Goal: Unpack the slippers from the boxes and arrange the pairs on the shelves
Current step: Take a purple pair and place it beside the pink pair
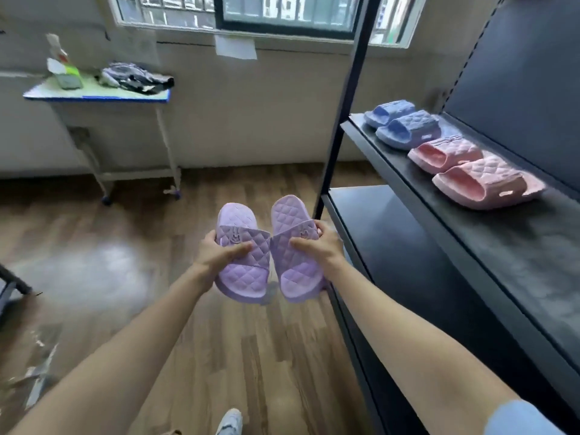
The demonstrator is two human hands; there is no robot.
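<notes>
Held slipper pair [243, 271] left of shelf [518, 246]

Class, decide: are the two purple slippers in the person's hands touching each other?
Touching. The head view shows the left purple slipper and the right purple slipper meeting at the inner edges of their straps, with no gap there.

Lilac slippers [241, 274]: soft-looking matt plastic, quilted diamond relief. Blue pair [408, 131] & pink pair [483, 180], toward far end of upper shelf [518, 262]: same quilted matt finish. Shelf: black metal, dull, smudgy surface. Floor [251, 356]: wood-grain planks w/ slight sheen. Side table [94, 93]: pale smooth top, blue edge, white metal legs.
</notes>
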